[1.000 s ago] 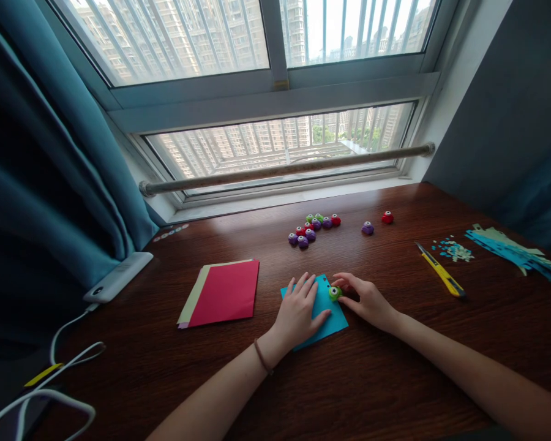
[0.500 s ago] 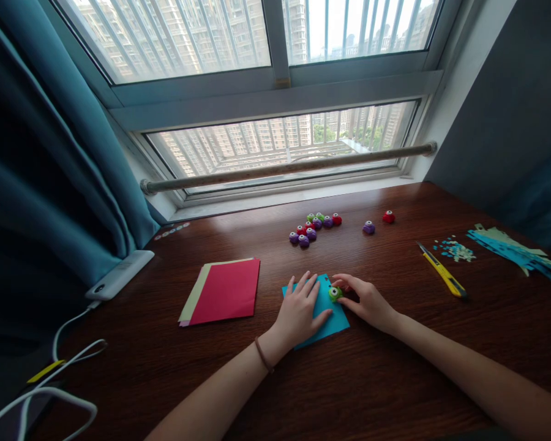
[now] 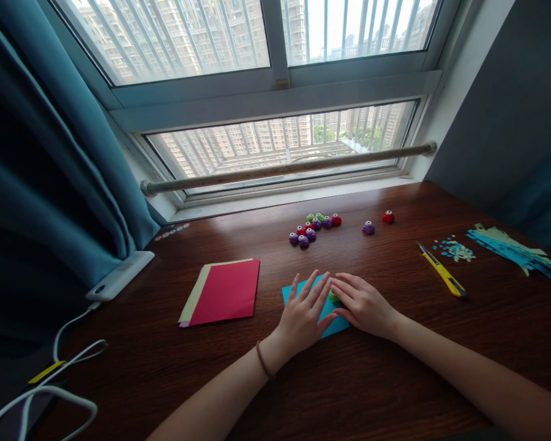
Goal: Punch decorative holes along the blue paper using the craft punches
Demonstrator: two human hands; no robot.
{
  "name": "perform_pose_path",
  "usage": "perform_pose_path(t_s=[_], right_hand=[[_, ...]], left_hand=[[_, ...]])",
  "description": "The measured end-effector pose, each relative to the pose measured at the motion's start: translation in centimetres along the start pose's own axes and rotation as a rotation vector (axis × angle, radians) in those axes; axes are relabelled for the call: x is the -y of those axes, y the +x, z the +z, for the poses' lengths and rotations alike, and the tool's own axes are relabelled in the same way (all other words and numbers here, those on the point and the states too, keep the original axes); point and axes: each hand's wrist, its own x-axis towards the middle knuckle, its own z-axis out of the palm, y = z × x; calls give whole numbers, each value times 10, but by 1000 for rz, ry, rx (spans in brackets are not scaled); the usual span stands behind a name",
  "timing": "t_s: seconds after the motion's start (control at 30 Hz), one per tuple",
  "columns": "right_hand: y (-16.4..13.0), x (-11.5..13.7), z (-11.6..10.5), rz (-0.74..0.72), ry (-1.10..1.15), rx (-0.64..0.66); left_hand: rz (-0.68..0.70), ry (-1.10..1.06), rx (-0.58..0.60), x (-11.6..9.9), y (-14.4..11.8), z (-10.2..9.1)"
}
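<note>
A blue sheet of paper [image 3: 336, 324] lies on the dark wooden table beneath both hands. My left hand [image 3: 303, 310] rests on it with fingers spread, its fingertips close against those of my right hand. A small green paper punch [image 3: 333, 296] sits at the sheet's right part, mostly covered. Around and over that punch, my right hand [image 3: 365, 306] has its fingers closed, thumb toward the near side. Whether the punch is being pressed is hidden by the fingers.
Behind the hands stand several red, purple and green punches [image 3: 310, 234]. To the right lie a yellow utility knife [image 3: 444, 274], punched paper bits [image 3: 459, 251] and paper strips [image 3: 517, 248]. Red paper [image 3: 224, 291] tops a stack at left, beyond which is a white power strip [image 3: 120, 275].
My left hand has shifted slightly right, toward my right hand. The fingers of my right hand have moved over the green punch, which was plainly visible before and is now mostly covered.
</note>
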Motion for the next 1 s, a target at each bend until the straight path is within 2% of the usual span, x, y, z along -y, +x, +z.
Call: perform_pose_path(t_s=[0.1,0.2,0.43,0.7,0.87,1.0], right_hand=[[-1,3,4,-28,-101,14],[-1,7,7,-43,-206,32],[-3,10,13,-85,-334,71],[-2,12,18,-138,-434,50],[0,15,16,-149,-441,65],[1,14,17,-152,-408,49]], left_hand=[[45,-39,105,1,1,0],[45,-63,143,0,4,-4],[42,-66,126,-7,11,-7],[58,-36,116,-5,14,-4],[49,-41,115,-5,16,-6],[79,26,160,-9,19,-10]])
